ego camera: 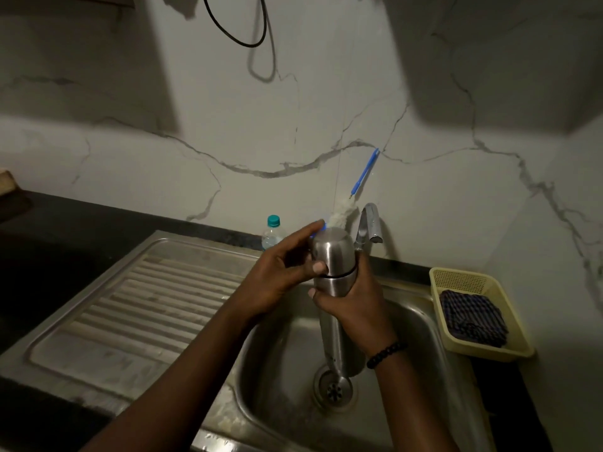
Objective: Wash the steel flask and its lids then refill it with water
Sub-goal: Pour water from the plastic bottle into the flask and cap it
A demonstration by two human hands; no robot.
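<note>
At the far left lies the ribbed draining board (137,308) of the steel sink (421,324), set in a dark counter (65,216). Behind it, against the marbled wall, stands a clear plastic bottle (271,234) with a teal cap. The left hand (280,275) reaches in from the left and curls around the flask's cap (332,252) — thumb on the front near the seam, fingers wrapped over the far side. The steel flask (331,324) is held upright over the basin, its base just above the drain (333,388). The right hand (355,305), a dark bead bracelet (386,353) on its wrist, grips the flask body just below the cap. Behind the flask a blue-handled bottle brush (363,177) leans on the wall beside the tap (368,223). Further right, a yellow plastic basket (456,278) sits on the counter, holding a folded checked cloth (473,318).
</note>
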